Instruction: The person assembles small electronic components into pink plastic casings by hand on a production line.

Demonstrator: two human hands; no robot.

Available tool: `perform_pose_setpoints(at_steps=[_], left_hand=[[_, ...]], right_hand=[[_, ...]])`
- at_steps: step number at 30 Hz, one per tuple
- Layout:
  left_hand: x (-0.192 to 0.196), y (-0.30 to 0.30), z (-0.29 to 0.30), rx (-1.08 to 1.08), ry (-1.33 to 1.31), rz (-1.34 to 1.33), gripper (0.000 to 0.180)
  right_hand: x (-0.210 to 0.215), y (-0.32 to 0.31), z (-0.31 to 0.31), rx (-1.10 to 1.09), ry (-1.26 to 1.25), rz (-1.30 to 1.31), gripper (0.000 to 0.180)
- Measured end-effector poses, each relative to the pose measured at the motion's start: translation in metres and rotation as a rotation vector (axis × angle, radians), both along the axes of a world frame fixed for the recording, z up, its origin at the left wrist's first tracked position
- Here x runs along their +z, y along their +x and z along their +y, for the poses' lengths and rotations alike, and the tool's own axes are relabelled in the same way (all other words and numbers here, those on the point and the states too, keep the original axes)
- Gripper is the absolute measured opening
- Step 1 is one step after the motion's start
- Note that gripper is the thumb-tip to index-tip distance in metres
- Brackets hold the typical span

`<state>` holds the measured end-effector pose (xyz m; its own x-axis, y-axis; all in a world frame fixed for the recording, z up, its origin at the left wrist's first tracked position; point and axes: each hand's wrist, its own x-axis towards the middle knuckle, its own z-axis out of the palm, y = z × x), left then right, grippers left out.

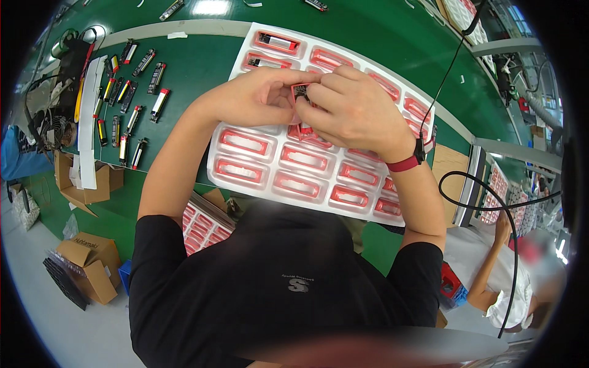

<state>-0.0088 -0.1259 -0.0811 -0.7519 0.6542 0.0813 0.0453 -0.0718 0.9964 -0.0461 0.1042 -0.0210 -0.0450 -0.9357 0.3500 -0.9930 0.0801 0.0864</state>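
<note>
My left hand [261, 97] and my right hand [353, 107] meet above a white moulded tray [288, 172] with red-rimmed pockets. Together their fingertips pinch a small dark part with red trim [300, 92]. A red piece [305, 130] hangs just below my fingers, over the tray's middle. Two far pockets hold dark parts [276, 42]; the near pockets show only red rims. A red wristband with a black cord [408, 161] sits on my right wrist.
Several small black, red and yellow cartridges [132, 92] lie in rows on the green bench at the left. Cardboard boxes [86, 184] stand at the bench's left edge, more stacked trays [202, 224] below. Another person [509, 276] sits at lower right.
</note>
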Motion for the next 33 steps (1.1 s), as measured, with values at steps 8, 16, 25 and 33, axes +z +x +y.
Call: perform_pose_setpoints(at_steps=[8,16,25,33], left_hand=[[0.011,-0.002,0.009,0.24,0.135,0.021,0.06],[0.017,0.0,0.007,0.355,0.057,-0.077,0.045],[0.018,0.009,0.014,0.43,-0.386,0.467,0.036],[0.04,0.025,-0.019,0.507,-0.487,0.459,0.033]], right_hand=[[-0.023,0.024,0.013,-0.279,-0.5,-0.839,0.027],[-0.028,0.026,0.01,-0.537,-0.547,-1.138,0.033],[-0.038,0.027,0.012,-0.5,-0.417,-0.678,0.034],[-0.015,0.033,-0.021,-0.449,-0.462,-0.823,0.016]])
